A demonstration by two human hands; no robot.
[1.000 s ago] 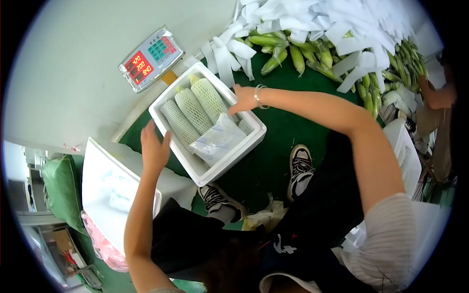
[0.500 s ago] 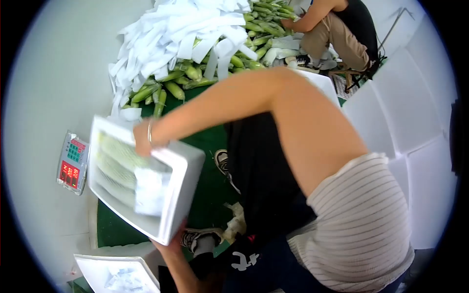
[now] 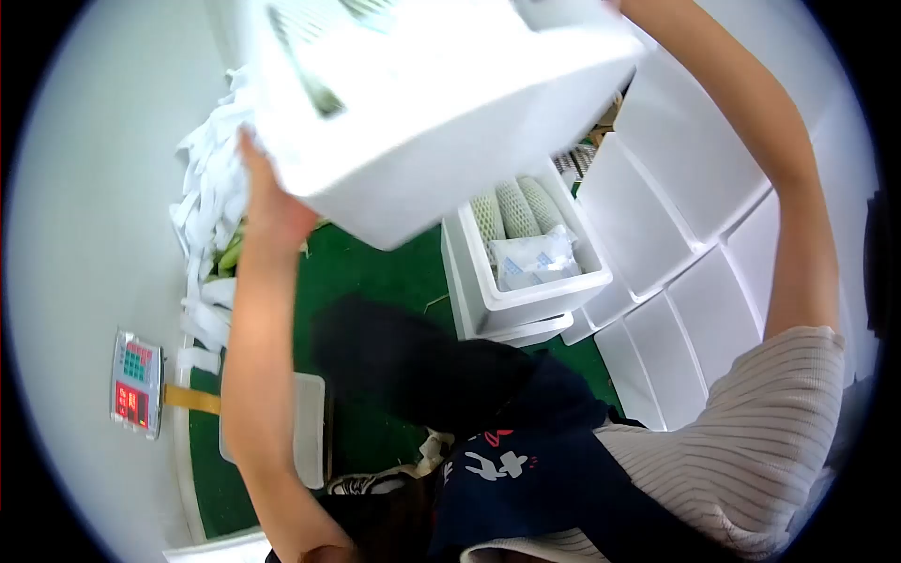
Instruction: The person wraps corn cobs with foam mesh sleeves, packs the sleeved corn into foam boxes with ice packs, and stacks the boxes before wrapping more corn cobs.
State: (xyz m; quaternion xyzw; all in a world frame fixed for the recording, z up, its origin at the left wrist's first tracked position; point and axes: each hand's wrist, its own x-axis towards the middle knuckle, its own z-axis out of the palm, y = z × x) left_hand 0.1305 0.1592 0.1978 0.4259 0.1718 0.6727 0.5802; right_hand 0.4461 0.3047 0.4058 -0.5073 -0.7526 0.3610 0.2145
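A white foam box is raised high in front of me and tilted, with its upper part washed out by glare. Long green produce in netting shows inside it. My left hand grips the box's lower left corner. At the top edge of the view, my right hand is at the far right corner, its fingers mostly cut off. Below sits another foam box, holding netted green produce and a white-and-blue pack.
White foam boxes are stacked along the right. A scale display glows red at the left, and its pale platform stands on the green floor. White strips lie heaped over green produce at the back left.
The foam box has gone up and to the right, away from beside the scale display. My arms have spread apart around it. The scale platform and the box with the pack have come into view.
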